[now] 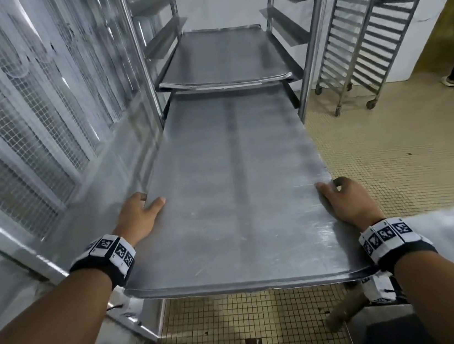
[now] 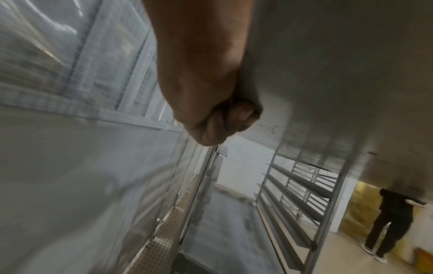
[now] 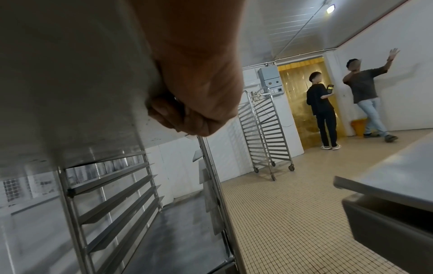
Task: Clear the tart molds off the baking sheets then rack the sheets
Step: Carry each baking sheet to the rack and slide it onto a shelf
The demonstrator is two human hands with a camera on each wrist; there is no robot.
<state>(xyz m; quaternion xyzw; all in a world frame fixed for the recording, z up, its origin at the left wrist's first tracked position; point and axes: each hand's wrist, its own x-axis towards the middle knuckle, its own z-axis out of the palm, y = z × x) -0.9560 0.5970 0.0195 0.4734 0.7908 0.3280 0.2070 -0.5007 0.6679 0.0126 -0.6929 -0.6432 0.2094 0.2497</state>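
A long bare metal baking sheet is held level, its far end inside the steel rack. My left hand grips its left edge, thumb on top and fingers curled underneath. My right hand grips the right edge the same way, fingers curled under the sheet. Another sheet lies racked one level above, deeper in. No tart molds are in view.
A mesh-panelled wall runs close along the left. A second empty wheeled rack stands at the right rear. A steel table is near my right. Two people stand by the yellow strip curtain. The floor is tiled.
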